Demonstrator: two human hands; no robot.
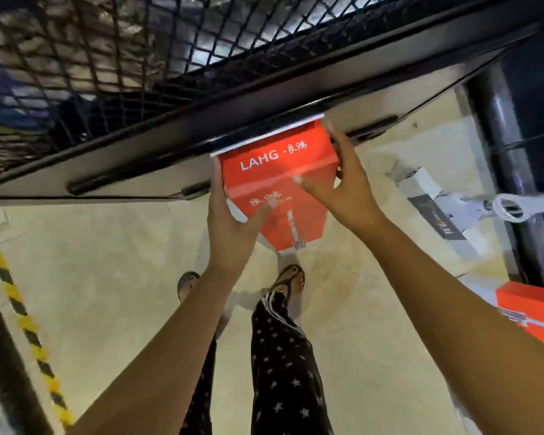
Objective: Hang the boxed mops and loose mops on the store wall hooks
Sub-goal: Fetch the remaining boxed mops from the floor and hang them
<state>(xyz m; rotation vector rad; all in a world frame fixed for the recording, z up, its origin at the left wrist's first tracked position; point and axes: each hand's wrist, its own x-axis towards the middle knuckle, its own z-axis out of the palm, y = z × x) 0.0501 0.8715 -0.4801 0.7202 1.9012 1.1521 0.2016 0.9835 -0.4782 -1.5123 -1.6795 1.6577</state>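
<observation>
**Hanging a boxed mop, viewed from the head camera looking down.** I hold the red boxed mop (274, 171) upright against the store wall. Its white top edge (264, 133) touches the underside of the black rail (201, 130) that borders the mesh panel (91, 58).

My left grip (230, 227) is closed on the box's left edge, with the thumb (269, 207) laid across the printed front. My right grip (349, 183) clasps the right edge higher up, its thumb (299, 180) also on the front face. The box's lower end hangs free above the floor (107, 277), just ahead of my feet.

*Step in hand:* I judge this to be the seating of the box on its hook. The hook and any hanging hole are hidden behind the box top and rail, so I cannot tell whether it has caught.

*Next move:* this probably calls for a small lift and a push toward the wall to find the hook by feel. I would then ease both grips gently, to test that the box bears its own weight before I let go.

*Remaining work:* a second red box (534, 312) lies at the right edge, and a loose mop (453, 215) lies on the floor near the black post (509, 152). Neither is hung yet.
</observation>
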